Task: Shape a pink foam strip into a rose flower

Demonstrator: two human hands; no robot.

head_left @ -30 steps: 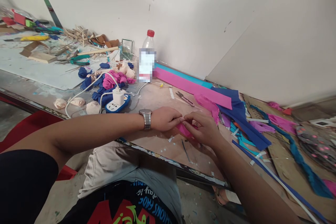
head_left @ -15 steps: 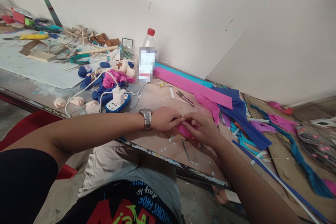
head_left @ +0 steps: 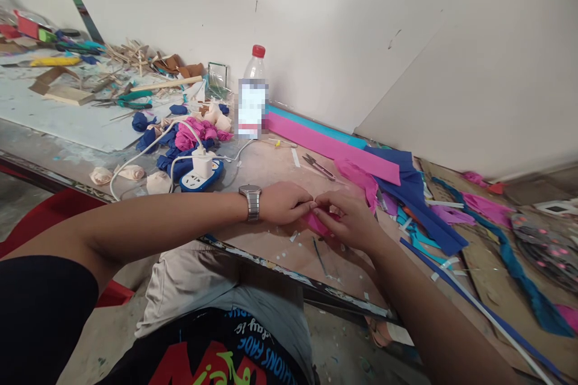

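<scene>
Low over the table, my two hands meet fingertip to fingertip on a piece of pink crepe paper [head_left: 317, 225]. My left hand [head_left: 288, 203], with a metal watch [head_left: 251, 200] on the wrist, pinches the paper's left end. From the right, my right hand [head_left: 350, 219] is closed on the same piece, its thumb and fingers covering part of it. Behind the hands lie thread snips [head_left: 318, 166] and a crumpled pink paper strip [head_left: 360, 179]. Rolled pink paper flowers [head_left: 195, 134] are piled to the left, among blue and cream ones.
A white charger sits in a blue power strip [head_left: 192, 183], its cable looping left. A red-capped bottle [head_left: 257, 66] stands by the wall. Flat pink [head_left: 334, 150] and blue paper [head_left: 445, 234] lie to the right. Green-handled pliers [head_left: 135, 100] and wood sticks are at the left back.
My hands keep nearly the same pinch on the pink paper. The view has shifted very slightly; nothing else visibly moves.
</scene>
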